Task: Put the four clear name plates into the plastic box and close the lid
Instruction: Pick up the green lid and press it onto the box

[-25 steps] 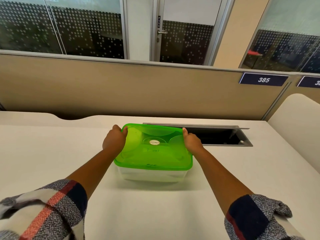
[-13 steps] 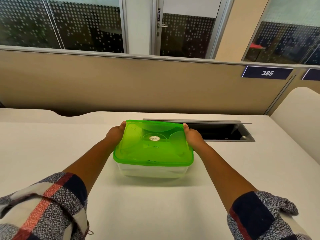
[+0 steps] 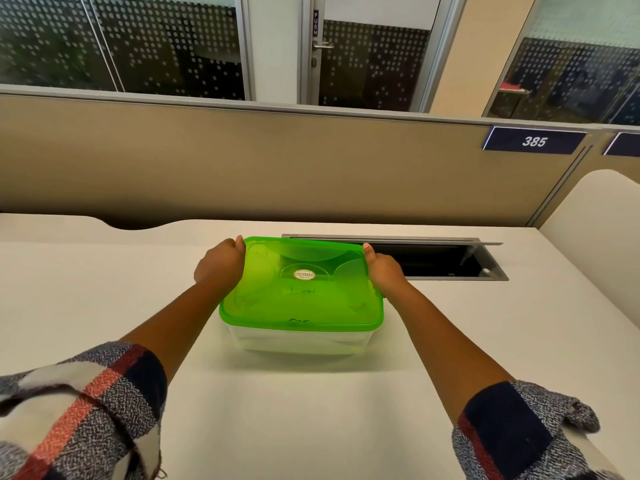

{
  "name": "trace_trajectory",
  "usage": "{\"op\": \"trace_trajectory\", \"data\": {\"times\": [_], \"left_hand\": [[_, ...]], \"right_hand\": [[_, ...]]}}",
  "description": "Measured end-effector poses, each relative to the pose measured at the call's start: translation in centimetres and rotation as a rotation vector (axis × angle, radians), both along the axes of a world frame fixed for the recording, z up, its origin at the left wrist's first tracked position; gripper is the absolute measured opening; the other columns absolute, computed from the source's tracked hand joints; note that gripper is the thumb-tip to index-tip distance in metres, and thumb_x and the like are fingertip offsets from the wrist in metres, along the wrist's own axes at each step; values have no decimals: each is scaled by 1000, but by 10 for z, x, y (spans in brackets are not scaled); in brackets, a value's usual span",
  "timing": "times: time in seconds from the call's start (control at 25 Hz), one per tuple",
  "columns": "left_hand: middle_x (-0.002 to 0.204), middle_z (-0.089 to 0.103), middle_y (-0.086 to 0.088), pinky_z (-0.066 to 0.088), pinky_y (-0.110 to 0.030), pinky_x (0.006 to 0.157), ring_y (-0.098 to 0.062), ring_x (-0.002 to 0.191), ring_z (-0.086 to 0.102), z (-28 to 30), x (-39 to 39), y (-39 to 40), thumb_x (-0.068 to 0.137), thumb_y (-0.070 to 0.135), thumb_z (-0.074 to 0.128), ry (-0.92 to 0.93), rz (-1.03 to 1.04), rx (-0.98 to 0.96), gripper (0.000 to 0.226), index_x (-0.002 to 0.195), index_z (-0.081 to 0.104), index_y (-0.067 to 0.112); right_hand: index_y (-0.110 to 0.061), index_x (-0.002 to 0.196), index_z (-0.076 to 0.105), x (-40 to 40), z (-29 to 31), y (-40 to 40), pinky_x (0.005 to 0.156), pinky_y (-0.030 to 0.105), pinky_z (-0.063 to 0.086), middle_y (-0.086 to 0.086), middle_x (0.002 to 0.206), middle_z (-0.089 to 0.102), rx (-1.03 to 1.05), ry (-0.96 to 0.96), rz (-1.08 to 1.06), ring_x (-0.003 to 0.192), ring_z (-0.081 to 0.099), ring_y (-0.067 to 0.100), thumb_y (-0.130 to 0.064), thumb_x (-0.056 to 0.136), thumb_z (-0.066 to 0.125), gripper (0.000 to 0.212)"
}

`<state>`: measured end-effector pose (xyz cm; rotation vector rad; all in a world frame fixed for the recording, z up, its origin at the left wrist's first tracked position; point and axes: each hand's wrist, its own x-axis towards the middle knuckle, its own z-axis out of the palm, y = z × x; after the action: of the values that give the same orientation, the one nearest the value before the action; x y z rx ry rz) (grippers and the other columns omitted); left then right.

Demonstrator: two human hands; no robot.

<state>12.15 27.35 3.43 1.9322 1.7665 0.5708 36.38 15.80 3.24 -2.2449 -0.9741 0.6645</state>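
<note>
Both hands, my left (image 3: 218, 263) and right (image 3: 382, 271), clutch the far corners of the lid (image 3: 301, 289), a light, bendy, slick thing best pressed down corner by corner.

1 plastic box (image 3: 298, 341), clear, w/ 1 green lid (image 3: 301, 292) on top. 1 round sticker (image 3: 304, 274) on the lid. 2 hands: left hand (image 3: 218, 265) & right hand (image 3: 384, 271), 1 at each far corner. 2 plaid sleeves. 1 white desk (image 3: 86, 289) w/ 1 open cable hatch (image 3: 446, 261). 2 blue number signs on the partition, 1 reads 385 (image 3: 534, 141), other cut off. 1 door handle (image 3: 322, 45). Name plates: can't count thru the box.
</note>
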Motion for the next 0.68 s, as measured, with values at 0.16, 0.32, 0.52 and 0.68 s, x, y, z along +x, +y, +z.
{"op": "trace_trajectory", "data": {"times": [0.16, 0.32, 0.52, 0.68], "left_hand": [[118, 59, -27, 42, -43, 90, -42, 110, 54, 5, 11, 9, 99, 36, 20, 131, 10, 57, 53, 112, 55, 0], [125, 55, -26, 41, -44, 95, -40, 115, 51, 6, 19, 24, 99, 21, 18, 157, -2, -5, 46, 119, 51, -4], [119, 52, -33, 40, -44, 93, -44, 110, 49, 4, 17, 46, 97, 17, 21, 75, -88, -200, 39, 108, 49, -8], [76, 46, -19, 38, -36, 73, -33, 79, 47, 4, 16, 47, 95, 21, 22, 30, -84, -189, 41, 60, 38, 7]], "right_hand": [[5, 103, 61, 1, -2, 0, 86, 38, 42, 27, 113, 61, -15, -75, 19, 107, 55, 38, -46, 98, 21, 65], [4, 103, 61, 3, -3, 1, 86, 38, 42, 27, 112, 61, -17, -85, 33, 106, 55, 38, -47, 98, 21, 66], [2, 102, 60, 4, -5, 2, 77, 34, 36, 25, 111, 62, -19, -64, 53, 104, 56, 37, -48, 97, 19, 65], [2, 103, 60, 3, -3, 1, 76, 33, 36, 25, 110, 62, -21, -59, 55, 104, 56, 37, -48, 97, 19, 65]]}}
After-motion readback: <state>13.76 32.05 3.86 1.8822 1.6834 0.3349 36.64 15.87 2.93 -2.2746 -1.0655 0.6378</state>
